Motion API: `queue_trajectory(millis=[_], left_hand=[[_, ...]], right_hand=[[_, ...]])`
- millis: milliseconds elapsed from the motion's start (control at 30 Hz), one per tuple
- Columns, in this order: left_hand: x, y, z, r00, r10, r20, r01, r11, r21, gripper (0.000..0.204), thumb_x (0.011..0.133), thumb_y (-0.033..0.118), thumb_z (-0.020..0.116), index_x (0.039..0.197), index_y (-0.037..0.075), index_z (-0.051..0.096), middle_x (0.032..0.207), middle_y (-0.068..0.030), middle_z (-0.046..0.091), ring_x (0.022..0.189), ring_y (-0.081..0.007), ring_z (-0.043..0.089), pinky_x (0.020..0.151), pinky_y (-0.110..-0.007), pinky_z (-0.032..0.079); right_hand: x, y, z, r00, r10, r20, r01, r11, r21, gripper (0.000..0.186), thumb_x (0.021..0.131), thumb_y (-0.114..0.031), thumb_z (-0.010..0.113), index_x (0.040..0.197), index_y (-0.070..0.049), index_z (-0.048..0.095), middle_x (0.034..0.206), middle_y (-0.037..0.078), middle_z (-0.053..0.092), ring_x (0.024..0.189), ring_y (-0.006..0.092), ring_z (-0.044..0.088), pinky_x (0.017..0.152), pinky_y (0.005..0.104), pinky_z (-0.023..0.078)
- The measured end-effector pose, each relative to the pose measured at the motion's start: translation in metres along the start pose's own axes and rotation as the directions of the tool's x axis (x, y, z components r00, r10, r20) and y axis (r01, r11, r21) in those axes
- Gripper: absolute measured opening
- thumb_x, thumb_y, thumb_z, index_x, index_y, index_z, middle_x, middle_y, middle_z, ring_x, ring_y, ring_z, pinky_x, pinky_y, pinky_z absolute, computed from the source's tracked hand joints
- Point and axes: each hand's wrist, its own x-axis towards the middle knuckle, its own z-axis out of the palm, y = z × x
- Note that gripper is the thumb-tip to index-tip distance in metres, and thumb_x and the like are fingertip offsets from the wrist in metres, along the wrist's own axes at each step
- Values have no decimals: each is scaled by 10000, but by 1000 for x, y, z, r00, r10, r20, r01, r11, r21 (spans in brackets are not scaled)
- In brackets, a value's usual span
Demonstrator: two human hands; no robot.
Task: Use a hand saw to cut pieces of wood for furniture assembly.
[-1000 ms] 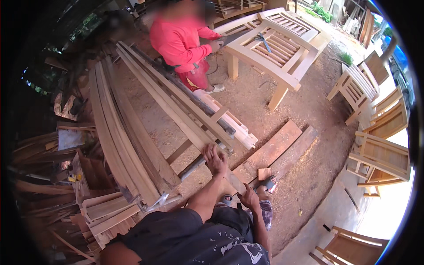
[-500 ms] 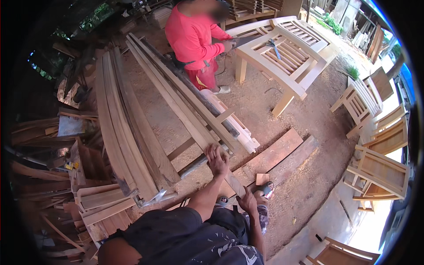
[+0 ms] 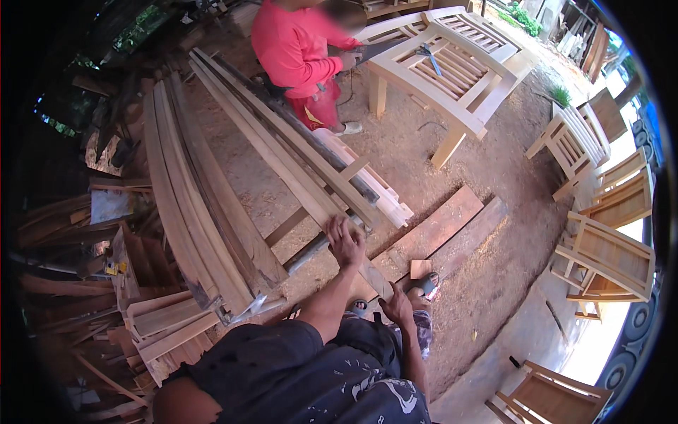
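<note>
My left hand [image 3: 345, 242] is closed over the near end of a long wooden board [image 3: 279, 161], fingers bent across its top face. A flat, pale greyish-tan strip [image 3: 372, 274] runs on from beneath this hand toward my right hand [image 3: 397, 308]. I cannot tell whether that strip is more of the board or a blade. My right hand is in a fist at its lower end, thumb side up, beside a thin dark line. What the fist grips is hidden by its fingers. A small square wood block [image 3: 421, 268] lies on the ground by my sandalled foot.
Long planks [image 3: 175, 155] lie to the left, near a scrap pile [image 3: 60, 283]. Reddish boards [image 3: 441, 230] rest on the ground ahead. Beyond, a person in red [image 3: 300, 53] works at a slatted wooden frame [image 3: 452, 78]. Wooden chairs [image 3: 611, 258] line the right.
The view has shifted slightly. My two hands keep nearly the same hold and spacing on the wood. The person in red remains at the slatted frame.
</note>
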Motion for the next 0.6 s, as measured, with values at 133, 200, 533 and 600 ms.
queue_trajectory(millis=[133,200,533,600], left_hand=[[-2,0,3,1000,-6,3,6,1000,-16,581,852,104,669,1391,58,458,1506,-216,406,1439,-455,309,1207,-591,259],[-1,-3,3,1000,-1,3,1,1000,-12,577,855,104,668,1391,63,458,1507,-216,403,1438,-456,309,1208,-591,258],[-1,-1,1,999,-22,24,22,1000,-16,616,830,109,662,1405,70,445,1504,-218,409,1453,-469,296,1219,-597,246],[-1,-3,-1,1000,-15,9,15,1000,-14,617,829,105,664,1405,73,447,1503,-216,409,1454,-471,291,1219,-592,250]], right_hand=[[0,-1,-2,1000,0,-14,0,1000,-17,708,813,-335,784,1405,-57,514,1142,288,689,1082,465,655,936,521,521],[0,-9,-7,997,60,52,-62,998,29,710,817,-320,770,1408,-15,521,1231,294,663,1187,444,619,1012,491,493],[0,-8,-7,999,38,20,-38,999,11,694,816,-328,776,1410,-66,530,1171,286,685,1107,462,650,947,522,517],[-1,-11,-6,998,54,36,-54,999,-10,694,822,-345,769,1417,-83,526,1179,289,682,1112,461,650,951,522,516]])
